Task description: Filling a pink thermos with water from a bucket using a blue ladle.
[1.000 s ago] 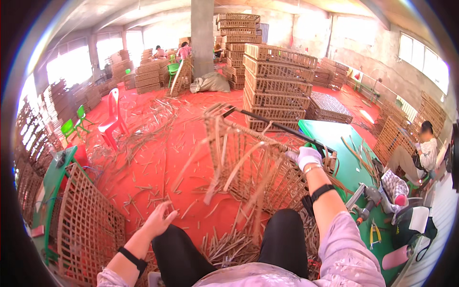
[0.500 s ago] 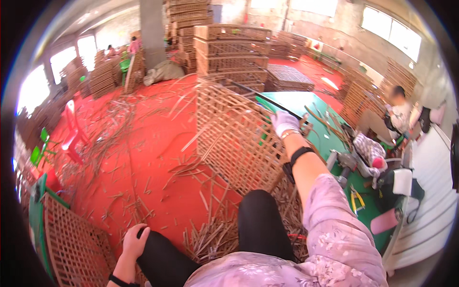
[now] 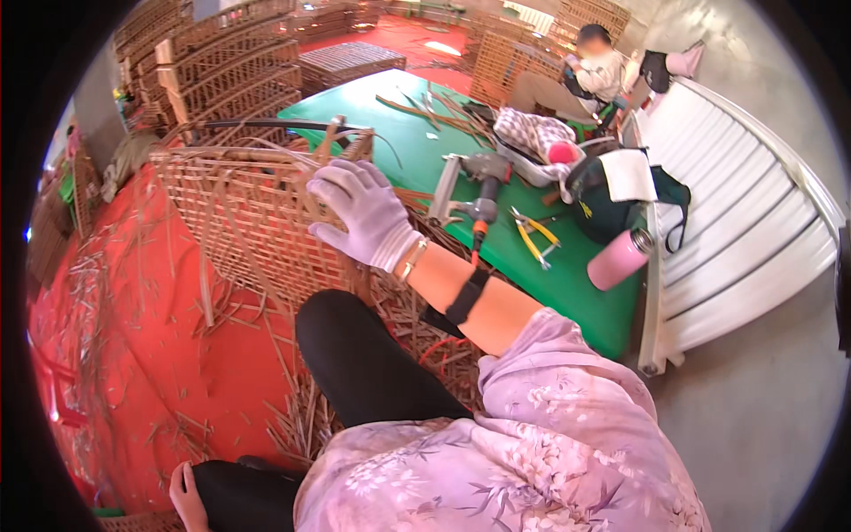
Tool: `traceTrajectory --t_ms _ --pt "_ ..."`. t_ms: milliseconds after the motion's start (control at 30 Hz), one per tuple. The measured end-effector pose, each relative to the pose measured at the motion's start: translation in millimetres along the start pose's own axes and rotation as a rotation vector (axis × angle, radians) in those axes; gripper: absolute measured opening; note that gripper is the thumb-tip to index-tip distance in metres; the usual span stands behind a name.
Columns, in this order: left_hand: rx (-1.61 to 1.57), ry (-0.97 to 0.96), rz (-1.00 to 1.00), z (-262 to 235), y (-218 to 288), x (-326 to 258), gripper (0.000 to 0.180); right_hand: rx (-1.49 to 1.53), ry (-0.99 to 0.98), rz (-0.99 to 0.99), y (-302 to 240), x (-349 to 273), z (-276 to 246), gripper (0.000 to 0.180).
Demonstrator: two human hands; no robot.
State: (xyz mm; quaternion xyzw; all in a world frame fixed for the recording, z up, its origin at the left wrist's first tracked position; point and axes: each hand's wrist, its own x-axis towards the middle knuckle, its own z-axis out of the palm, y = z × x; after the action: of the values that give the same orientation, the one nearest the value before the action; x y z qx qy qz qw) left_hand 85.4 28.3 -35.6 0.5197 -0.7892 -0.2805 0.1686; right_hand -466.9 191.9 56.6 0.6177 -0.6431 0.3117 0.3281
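Observation:
My right hand (image 3: 368,213), in a pale lavender glove, is open with its fingers apart and slightly curled. It hovers over or just touches the near end of a woven bamboo lattice crate (image 3: 257,222); whether it makes contact I cannot tell. Thin bamboo strips (image 3: 306,155) lie along the crate's upper edge beside my fingers. My left hand (image 3: 188,501), bare and cut off by the dark picture rim, rests open on my left knee at the lower left.
A green table (image 3: 567,306) to the right bears a nail gun (image 3: 486,182), yellow-handled pliers (image 3: 534,238), a pink bottle (image 3: 620,259) and a dark bag (image 3: 612,199). Bamboo scraps litter the red floor (image 3: 133,319). Stacked crates (image 3: 232,71) stand behind; a seated person (image 3: 589,75) is at the far right.
The view has swung to the right, bringing more of the table in. My right hand has come off the crate's upper edge, nearer to me. My left hand stays on my knee.

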Motion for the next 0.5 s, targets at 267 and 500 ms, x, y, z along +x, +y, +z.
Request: traceTrajectory --t_ms 267,500 --pt "0.006 -0.013 0.000 1.0 -5.5 6.0 0.044 -0.332 0.399 0.290 47.7 -86.1 -144.5 0.057" --pt "-0.031 -0.008 0.014 2.7 -13.8 6.4 0.042 -0.574 0.906 1.105 108.9 -188.5 -250.5 0.056"
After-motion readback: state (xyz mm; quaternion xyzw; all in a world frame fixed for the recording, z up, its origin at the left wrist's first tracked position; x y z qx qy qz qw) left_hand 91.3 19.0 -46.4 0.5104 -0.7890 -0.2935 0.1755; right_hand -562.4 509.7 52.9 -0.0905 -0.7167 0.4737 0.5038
